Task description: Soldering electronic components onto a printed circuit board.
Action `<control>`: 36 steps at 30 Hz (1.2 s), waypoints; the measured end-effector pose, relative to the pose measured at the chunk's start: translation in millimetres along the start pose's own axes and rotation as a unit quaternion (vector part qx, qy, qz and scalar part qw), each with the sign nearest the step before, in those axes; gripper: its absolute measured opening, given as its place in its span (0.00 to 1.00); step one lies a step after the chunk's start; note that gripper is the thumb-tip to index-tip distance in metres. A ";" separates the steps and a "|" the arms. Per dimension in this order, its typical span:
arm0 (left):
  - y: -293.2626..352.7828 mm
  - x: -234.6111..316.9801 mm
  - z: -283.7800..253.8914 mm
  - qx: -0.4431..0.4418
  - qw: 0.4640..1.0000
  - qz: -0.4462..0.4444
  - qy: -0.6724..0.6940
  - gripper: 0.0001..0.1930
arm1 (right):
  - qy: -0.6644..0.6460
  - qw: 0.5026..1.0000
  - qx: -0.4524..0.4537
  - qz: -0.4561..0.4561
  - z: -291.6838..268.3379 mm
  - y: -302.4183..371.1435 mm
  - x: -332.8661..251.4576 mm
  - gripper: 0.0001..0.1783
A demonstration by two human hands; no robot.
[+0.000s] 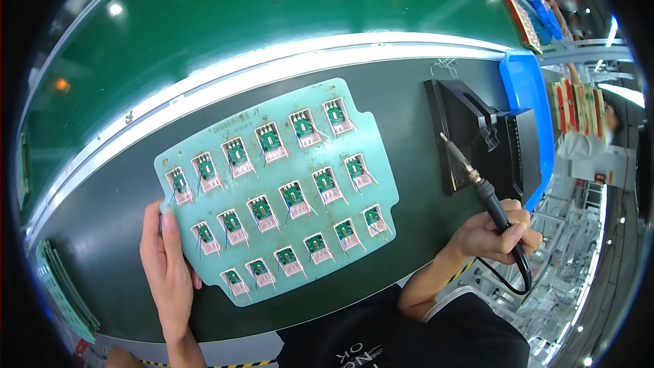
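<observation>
A light green fixture board (375,146) lies tilted on the dark worktop, its left side nearer to me than its right. Several small green circuit boards (294,197) sit in its cut-outs in three rows, each with thin wires over pale parts. My left hand (165,272) grips the board's left edge, thumb on top; some of its fingers are hidden. At the right, my right hand (501,235) is closed around the black handle of a soldering iron (487,194). The iron's tip points up and left, in front of a black stand and clear of the board.
The black stand (463,105) stands on the right beside a long blue tray (547,123). Beyond a white rail (306,53) runs a green surface (272,0). More green boards (65,293) stand at the far left. A person (579,146) is near stacked red and cream boards (579,105).
</observation>
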State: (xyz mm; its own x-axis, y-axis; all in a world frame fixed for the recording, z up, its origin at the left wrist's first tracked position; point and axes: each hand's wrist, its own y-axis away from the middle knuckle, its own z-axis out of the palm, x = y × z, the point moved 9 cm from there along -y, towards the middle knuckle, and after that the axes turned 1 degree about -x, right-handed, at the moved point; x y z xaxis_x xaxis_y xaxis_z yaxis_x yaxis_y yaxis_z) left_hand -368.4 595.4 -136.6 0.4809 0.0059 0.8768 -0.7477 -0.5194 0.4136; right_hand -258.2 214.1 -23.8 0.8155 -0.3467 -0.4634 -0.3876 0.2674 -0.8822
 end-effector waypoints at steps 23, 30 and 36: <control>4.4 5.5 0.1 -0.026 0.999 0.028 0.015 0.14 | 0.020 0.999 -0.026 -0.021 -1.2 -2.9 -6.4 0.11; 6.4 2.1 -5.0 -0.032 0.998 0.051 0.024 0.14 | 0.000 1.000 -0.023 -0.017 1.3 0.1 -8.3 0.12; 5.6 -0.4 -5.2 -0.039 0.996 0.071 0.041 0.15 | 0.004 1.000 -0.004 0.014 -0.9 0.7 -5.2 0.13</control>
State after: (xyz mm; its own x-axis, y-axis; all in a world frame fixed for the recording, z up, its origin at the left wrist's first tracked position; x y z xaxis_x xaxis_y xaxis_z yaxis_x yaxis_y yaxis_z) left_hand -375.1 597.0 -133.4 0.3316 0.0097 0.9434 -0.8404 -0.4513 0.3000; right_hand -263.1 215.2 -22.1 0.8004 -0.3467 -0.4890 -0.4144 0.2693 -0.8693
